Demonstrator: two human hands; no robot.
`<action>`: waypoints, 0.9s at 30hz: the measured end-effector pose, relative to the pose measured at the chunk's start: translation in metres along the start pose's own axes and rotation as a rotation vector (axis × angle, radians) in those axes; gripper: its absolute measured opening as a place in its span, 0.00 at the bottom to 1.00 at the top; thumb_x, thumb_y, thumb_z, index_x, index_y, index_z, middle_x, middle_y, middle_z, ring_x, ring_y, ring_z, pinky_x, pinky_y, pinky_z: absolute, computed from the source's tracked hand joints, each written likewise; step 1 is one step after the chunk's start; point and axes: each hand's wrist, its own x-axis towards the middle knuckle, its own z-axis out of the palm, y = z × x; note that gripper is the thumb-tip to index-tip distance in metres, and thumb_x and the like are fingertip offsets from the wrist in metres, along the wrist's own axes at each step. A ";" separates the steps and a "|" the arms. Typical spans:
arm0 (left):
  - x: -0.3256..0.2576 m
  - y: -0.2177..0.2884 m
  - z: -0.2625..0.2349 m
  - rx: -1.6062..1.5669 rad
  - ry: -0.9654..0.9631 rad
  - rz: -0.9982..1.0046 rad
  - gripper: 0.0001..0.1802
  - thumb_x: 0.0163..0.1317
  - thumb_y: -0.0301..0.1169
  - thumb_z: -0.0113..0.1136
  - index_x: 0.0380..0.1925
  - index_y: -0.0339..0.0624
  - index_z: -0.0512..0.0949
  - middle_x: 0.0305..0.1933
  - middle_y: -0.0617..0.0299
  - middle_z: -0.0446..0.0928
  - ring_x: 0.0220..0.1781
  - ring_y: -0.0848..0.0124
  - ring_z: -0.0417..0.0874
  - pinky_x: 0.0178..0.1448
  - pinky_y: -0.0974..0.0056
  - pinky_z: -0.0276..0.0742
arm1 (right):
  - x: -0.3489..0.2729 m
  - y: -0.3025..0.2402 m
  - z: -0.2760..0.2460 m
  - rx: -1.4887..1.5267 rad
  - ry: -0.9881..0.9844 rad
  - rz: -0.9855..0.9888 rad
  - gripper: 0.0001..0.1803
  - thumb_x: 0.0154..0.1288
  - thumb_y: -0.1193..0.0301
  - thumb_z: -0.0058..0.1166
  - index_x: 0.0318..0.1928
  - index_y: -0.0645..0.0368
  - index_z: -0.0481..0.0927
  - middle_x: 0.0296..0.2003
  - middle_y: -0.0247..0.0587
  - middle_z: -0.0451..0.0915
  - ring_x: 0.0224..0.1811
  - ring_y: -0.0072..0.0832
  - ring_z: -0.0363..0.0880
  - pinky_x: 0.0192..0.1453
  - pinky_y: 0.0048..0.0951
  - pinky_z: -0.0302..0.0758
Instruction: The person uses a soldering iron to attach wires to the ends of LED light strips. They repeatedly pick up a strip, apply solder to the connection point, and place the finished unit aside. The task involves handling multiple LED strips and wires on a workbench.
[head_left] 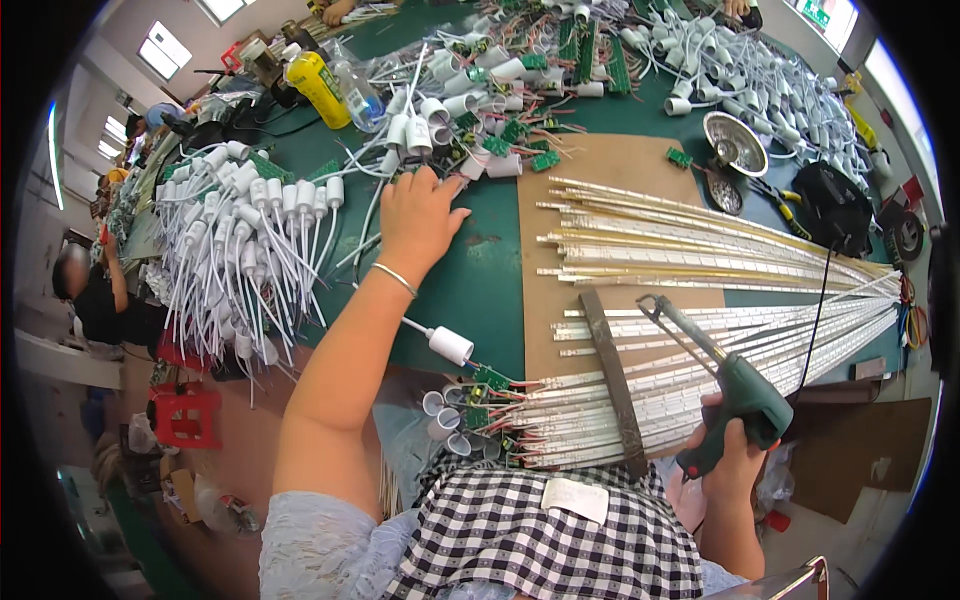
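Note:
My left hand (418, 218) reaches to the near edge of a heap of white cylindrical housings (418, 135) with wires and green circuit boards. Its thumb stands apart from the fingers, and I see nothing held in it; the fingertips are partly hidden against the heap. A dark green soldering gun (750, 400) is in my right hand (735, 455), its metal tip pointing up and left over the LED strips (620, 325). A dark flat bar (615, 385) lies across the nearer strips. At their left ends sit circuit boards (492, 378) with red wires and a white housing (450, 345).
Wired white housings (245, 215) are piled at left, and more (740, 80) at far right. Brown board (610, 155) lies under the strips. A yellow bottle (318, 88), metal bowl (735, 143) and pliers (785, 205) stand around. A person (100, 290) sits at left.

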 end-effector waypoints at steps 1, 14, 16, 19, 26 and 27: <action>0.004 0.001 0.000 0.001 0.004 0.000 0.19 0.46 0.42 0.73 0.39 0.54 0.84 0.36 0.66 0.69 0.43 0.63 0.72 0.45 0.55 0.65 | 0.000 0.000 0.001 0.001 0.007 0.005 0.26 0.67 0.65 0.56 0.61 0.65 0.69 0.47 0.50 0.80 0.27 0.30 0.81 0.26 0.27 0.78; -0.019 0.003 -0.054 -0.038 -0.074 0.075 0.08 0.44 0.33 0.73 0.24 0.50 0.82 0.43 0.71 0.73 0.53 0.66 0.69 0.55 0.52 0.57 | 0.000 0.000 0.003 -0.024 0.009 -0.014 0.25 0.68 0.63 0.56 0.59 0.66 0.70 0.46 0.48 0.80 0.26 0.29 0.80 0.24 0.27 0.77; -0.035 0.001 -0.070 -0.069 -0.162 0.106 0.09 0.44 0.33 0.73 0.26 0.50 0.82 0.41 0.70 0.74 0.51 0.66 0.72 0.55 0.52 0.57 | 0.002 0.002 0.005 -0.007 0.018 -0.001 0.25 0.69 0.63 0.55 0.60 0.66 0.69 0.46 0.49 0.79 0.26 0.29 0.80 0.24 0.27 0.77; -0.058 -0.014 -0.064 -0.033 -0.251 0.093 0.08 0.46 0.32 0.72 0.26 0.50 0.82 0.41 0.70 0.76 0.48 0.66 0.74 0.55 0.52 0.58 | 0.003 0.004 0.006 0.009 -0.003 0.019 0.26 0.69 0.64 0.55 0.61 0.66 0.68 0.47 0.49 0.79 0.28 0.30 0.80 0.26 0.27 0.77; -0.040 -0.001 -0.070 -0.177 -0.119 0.121 0.21 0.48 0.27 0.69 0.45 0.50 0.82 0.46 0.67 0.77 0.51 0.64 0.76 0.55 0.55 0.63 | 0.003 0.003 0.007 0.006 -0.011 0.007 0.26 0.69 0.64 0.55 0.62 0.66 0.68 0.47 0.50 0.79 0.28 0.29 0.80 0.27 0.26 0.78; -0.034 0.006 -0.069 -0.233 -0.091 0.155 0.21 0.48 0.26 0.69 0.45 0.50 0.81 0.47 0.67 0.77 0.51 0.64 0.76 0.55 0.55 0.64 | 0.002 0.003 0.006 0.004 -0.009 0.002 0.26 0.69 0.64 0.55 0.62 0.66 0.68 0.47 0.50 0.79 0.28 0.29 0.80 0.27 0.26 0.78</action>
